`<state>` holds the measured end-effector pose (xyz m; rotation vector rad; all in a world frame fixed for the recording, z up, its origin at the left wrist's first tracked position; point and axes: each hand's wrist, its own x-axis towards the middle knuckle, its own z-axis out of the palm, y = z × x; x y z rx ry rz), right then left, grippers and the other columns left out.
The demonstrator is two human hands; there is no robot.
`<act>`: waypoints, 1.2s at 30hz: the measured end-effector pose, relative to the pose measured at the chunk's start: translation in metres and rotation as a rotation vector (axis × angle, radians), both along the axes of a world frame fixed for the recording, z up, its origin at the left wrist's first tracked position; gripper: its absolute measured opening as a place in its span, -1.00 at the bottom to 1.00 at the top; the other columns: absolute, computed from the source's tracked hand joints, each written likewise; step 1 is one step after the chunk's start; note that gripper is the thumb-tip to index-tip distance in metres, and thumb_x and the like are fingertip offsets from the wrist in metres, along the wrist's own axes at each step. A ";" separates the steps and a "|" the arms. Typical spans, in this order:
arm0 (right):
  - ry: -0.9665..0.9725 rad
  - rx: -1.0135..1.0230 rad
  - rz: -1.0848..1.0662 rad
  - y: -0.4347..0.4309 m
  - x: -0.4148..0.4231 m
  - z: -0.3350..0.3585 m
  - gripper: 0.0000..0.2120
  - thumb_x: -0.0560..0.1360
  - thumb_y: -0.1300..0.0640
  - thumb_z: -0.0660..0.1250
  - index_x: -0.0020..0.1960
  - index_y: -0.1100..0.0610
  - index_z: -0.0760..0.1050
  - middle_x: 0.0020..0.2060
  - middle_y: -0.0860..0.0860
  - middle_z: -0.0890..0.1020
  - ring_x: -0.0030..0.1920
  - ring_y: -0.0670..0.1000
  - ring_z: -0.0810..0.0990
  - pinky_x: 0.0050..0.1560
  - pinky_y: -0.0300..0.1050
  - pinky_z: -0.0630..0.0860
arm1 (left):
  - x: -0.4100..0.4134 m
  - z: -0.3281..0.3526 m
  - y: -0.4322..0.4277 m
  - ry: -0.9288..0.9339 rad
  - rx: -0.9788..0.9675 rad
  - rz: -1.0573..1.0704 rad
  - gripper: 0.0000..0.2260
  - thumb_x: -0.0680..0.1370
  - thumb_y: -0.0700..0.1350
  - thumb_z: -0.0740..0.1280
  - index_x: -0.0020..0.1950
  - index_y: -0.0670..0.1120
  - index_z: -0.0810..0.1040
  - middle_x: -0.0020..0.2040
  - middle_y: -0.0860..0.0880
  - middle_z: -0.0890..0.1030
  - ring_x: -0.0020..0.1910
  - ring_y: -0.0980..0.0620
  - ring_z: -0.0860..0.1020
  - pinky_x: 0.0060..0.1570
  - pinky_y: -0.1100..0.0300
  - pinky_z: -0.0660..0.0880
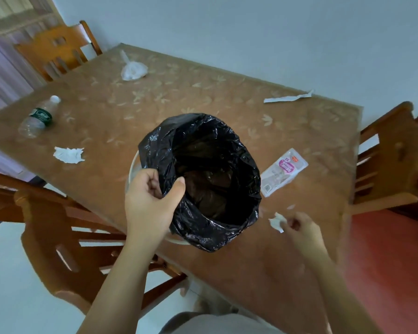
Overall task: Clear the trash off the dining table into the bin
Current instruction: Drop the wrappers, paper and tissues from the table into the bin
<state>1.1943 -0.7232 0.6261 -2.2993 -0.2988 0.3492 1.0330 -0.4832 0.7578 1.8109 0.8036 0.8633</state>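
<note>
A white bin lined with a black bag [203,179] hangs over the brown table [203,97], and my left hand [150,198] grips its near-left rim and the bag. My right hand [302,227], blurred, pinches a small crumpled white tissue [278,222] just right of the bin. Trash lies on the table: a clear wrapper with a pink label [284,171], a torn white paper strip [287,97], a knotted clear plastic bag [133,68], an empty plastic bottle [39,116] on its side, and a crumpled white tissue [69,155].
Wooden chairs stand at the near left [65,227], far left [56,49] and right [391,155] of the table. A pale wall runs behind the table. The floor is white on the left and red on the right.
</note>
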 end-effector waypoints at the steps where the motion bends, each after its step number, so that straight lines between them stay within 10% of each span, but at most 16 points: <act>1: -0.046 0.036 -0.047 -0.003 0.004 0.013 -0.70 0.37 0.27 0.37 -0.40 0.01 0.35 -0.39 0.00 0.45 -0.36 0.00 0.42 -0.38 -0.35 0.32 | 0.005 0.000 -0.002 -0.007 0.004 -0.032 -0.70 0.40 -0.06 0.41 -0.23 -0.22 0.36 -0.35 -0.08 0.33 -0.42 0.13 0.29 -0.42 0.34 0.28; 11: -0.330 0.313 -0.172 0.003 0.005 0.123 -0.87 0.38 0.20 0.39 -0.23 0.02 0.46 -0.39 -0.11 0.51 -0.38 -0.19 0.47 -0.35 -0.50 0.35 | 0.045 -0.001 -0.018 -0.081 0.009 -0.242 -0.73 0.32 0.01 0.39 -0.37 -0.08 0.34 -0.50 0.17 0.33 -0.50 0.20 0.29 -0.48 0.41 0.22; 17: -0.381 0.303 0.005 0.028 -0.005 0.138 -0.79 0.39 0.22 0.38 -0.26 -0.07 0.45 -0.35 -0.13 0.50 -0.29 -0.21 0.46 -0.26 -0.47 0.37 | 0.052 -0.005 -0.021 -0.045 -0.013 -0.263 -0.75 0.27 0.16 0.38 -0.26 0.03 0.44 -0.32 -0.20 0.50 -0.41 0.05 0.44 -0.36 0.00 0.42; 36: -0.186 0.137 -0.083 0.024 0.075 0.065 -0.77 0.41 0.21 0.33 0.07 0.10 0.49 -0.04 0.02 0.56 -0.17 -0.09 0.50 -0.23 -0.30 0.35 | 0.028 -0.004 0.001 -0.023 0.010 0.006 -0.71 0.41 -0.16 0.42 -0.31 -0.22 0.33 -0.39 -0.05 0.29 -0.48 0.18 0.26 -0.47 0.38 0.25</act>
